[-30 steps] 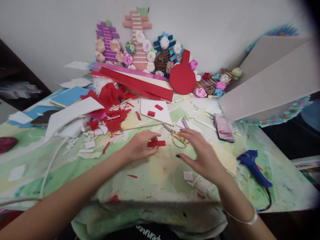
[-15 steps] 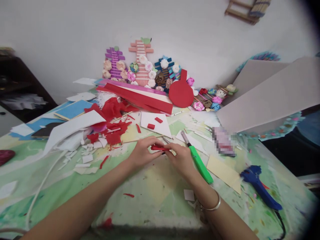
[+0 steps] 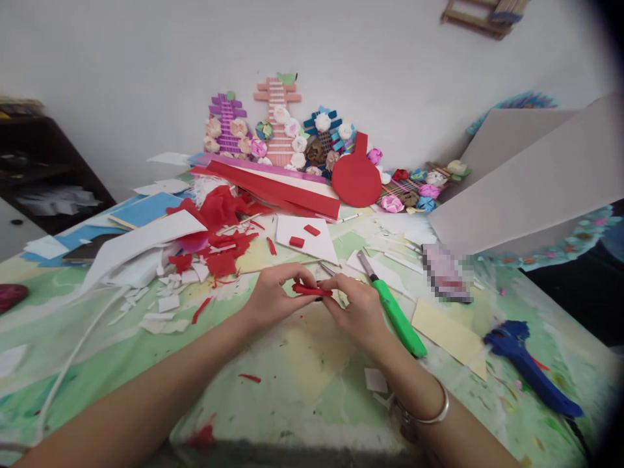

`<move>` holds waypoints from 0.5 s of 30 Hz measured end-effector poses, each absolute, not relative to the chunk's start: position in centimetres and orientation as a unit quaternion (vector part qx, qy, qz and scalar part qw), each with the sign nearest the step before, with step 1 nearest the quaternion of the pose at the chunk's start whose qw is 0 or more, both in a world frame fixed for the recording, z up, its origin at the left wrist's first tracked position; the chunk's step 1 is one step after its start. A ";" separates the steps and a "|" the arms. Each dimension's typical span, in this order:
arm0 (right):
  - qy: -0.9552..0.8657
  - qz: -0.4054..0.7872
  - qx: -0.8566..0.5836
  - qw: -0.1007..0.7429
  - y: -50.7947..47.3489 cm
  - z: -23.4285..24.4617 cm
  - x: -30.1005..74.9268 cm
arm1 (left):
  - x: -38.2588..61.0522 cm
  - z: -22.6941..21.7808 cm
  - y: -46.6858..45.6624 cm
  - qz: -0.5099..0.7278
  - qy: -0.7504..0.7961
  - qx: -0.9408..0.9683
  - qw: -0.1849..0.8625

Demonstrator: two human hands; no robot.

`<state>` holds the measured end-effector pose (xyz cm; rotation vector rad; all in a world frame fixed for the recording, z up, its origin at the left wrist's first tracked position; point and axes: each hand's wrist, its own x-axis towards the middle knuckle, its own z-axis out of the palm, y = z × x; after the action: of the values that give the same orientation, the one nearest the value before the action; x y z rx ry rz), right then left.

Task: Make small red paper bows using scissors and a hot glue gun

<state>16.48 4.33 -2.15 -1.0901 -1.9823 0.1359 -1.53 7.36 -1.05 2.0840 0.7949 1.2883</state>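
Note:
Between both hands, just above the table, is a small red strip (image 3: pixel 312 290), maybe paper or card; its exact kind is not plain. My left hand (image 3: pixel 275 296) pinches its left end with thumb and fingers. At the other end my right hand (image 3: pixel 353 305) is closed on it too. Right of that hand lies a green utility knife (image 3: pixel 397 318) with its blade pointing away. Beyond the hands, a white card (image 3: pixel 319 244) bears two small red blocks (image 3: pixel 297 242). Tweezers or a similar thin metal tool shows partly behind my right fingers.
A blue glue gun (image 3: pixel 529 367) lies at the right, near a yellow paper piece (image 3: pixel 448 331). Red paper scraps (image 3: pixel 227 250) and white offcuts cover the left. A red paddle-shaped piece (image 3: pixel 357 179) leans at the back among paper flowers. A white cord (image 3: pixel 73 364) runs at left.
The view has shifted slightly. Both hands keep hold of the red strip, which shows a little more openly between the fingers. Nothing else has visibly moved.

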 end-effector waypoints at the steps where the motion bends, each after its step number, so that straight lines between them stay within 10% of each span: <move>1: -0.793 0.054 -0.431 0.428 4.3 -2.1 16.4 | -1.5 -1.0 7.3 0.482 0.299 0.775 0.279; 15: -0.721 0.083 -0.519 0.452 4.9 -1.0 18.2 | -1.7 -1.0 7.5 0.528 0.309 0.715 0.338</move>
<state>18.17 4.86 -0.98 -1.2807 -1.7807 0.2042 -1.66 7.47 -1.03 1.8622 0.8043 1.3764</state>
